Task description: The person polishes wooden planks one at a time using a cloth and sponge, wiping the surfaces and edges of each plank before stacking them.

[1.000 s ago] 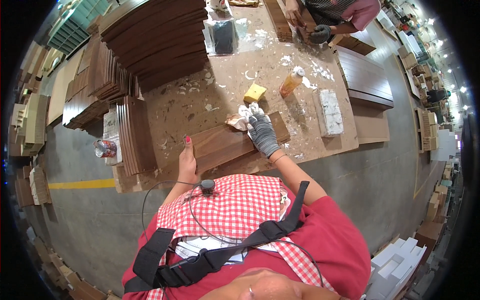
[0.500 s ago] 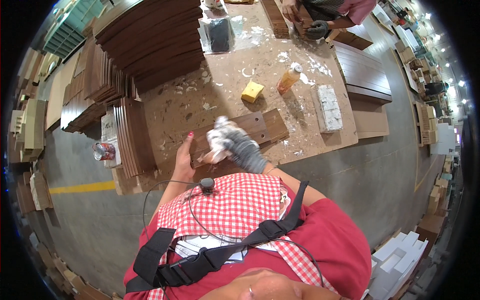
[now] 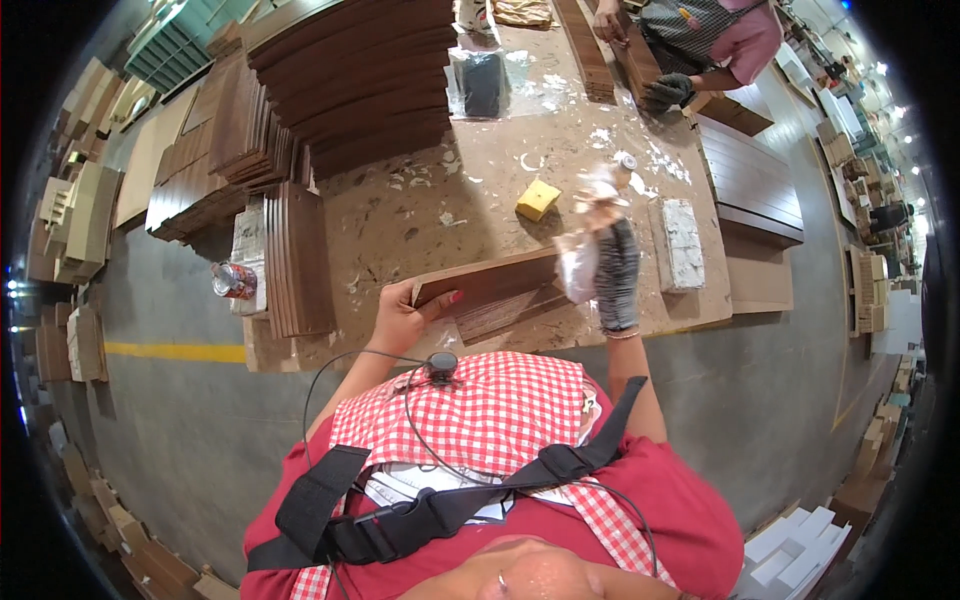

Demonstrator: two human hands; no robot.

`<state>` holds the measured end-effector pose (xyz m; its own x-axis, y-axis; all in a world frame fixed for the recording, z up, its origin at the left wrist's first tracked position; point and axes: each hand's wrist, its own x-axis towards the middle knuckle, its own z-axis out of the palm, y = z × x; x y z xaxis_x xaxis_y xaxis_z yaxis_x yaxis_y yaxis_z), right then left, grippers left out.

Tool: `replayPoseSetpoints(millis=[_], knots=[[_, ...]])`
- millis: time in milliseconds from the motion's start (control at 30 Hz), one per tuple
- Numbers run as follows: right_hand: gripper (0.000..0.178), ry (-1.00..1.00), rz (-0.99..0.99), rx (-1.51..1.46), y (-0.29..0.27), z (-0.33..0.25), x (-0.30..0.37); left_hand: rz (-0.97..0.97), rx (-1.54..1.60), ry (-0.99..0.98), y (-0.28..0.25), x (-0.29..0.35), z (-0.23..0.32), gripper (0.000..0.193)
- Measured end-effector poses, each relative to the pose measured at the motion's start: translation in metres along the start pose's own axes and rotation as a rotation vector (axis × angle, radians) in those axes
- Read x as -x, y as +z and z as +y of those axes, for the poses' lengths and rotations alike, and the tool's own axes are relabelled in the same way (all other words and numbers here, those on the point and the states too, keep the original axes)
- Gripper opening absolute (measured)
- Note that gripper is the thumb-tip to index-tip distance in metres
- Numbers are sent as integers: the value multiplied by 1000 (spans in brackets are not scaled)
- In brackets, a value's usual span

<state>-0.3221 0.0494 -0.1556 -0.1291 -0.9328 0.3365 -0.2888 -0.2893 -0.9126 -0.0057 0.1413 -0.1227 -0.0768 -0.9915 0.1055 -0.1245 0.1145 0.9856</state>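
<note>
My left hand (image 3: 402, 318) grips the left end of a brown wooden board (image 3: 490, 280), thumb in front. The board is tilted up on its edge above another board (image 3: 515, 312) lying on the table. In a grey glove, my right hand (image 3: 617, 265) holds a crumpled white rag (image 3: 575, 262) by the board's right end; the rag is smeared by motion. Beyond it, the cap of a bottle (image 3: 625, 161) shows, its body mostly hidden. A yellow block (image 3: 538, 200) sits behind the board.
A white-smeared block (image 3: 680, 245) stands at the right. To the left are upright brown boards (image 3: 295, 260) and a tin can (image 3: 235, 280). A tall board stack (image 3: 350, 90) rises at the back left. Across the table (image 3: 400, 225), a co-worker's gloved hand (image 3: 668, 92) touches a board.
The board's near edge has been lifted and it now stands tilted. My right hand has moved right and away with the rag, off the board's face. My left thumb now wraps the board's end.
</note>
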Motion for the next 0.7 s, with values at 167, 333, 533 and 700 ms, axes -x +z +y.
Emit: replayPoseSetpoints(millis=[167, 333, 533, 700], knots=[[35, -355, -418, -195, 83, -115, 22, -47, -317, 138, 1, -11, 16, 22], [34, -496, -428, 316, 110, -122, 37, -12, -470, 293, -8, -12, -11, 37], [35, -549, -513, 279, 118, -150, 26, 54, -659, 385, -8, -18, -17, 55], [31, -561, -396, 311, 116, -134, 36, 38, -97, 128, -6, -3, -41, 36]])
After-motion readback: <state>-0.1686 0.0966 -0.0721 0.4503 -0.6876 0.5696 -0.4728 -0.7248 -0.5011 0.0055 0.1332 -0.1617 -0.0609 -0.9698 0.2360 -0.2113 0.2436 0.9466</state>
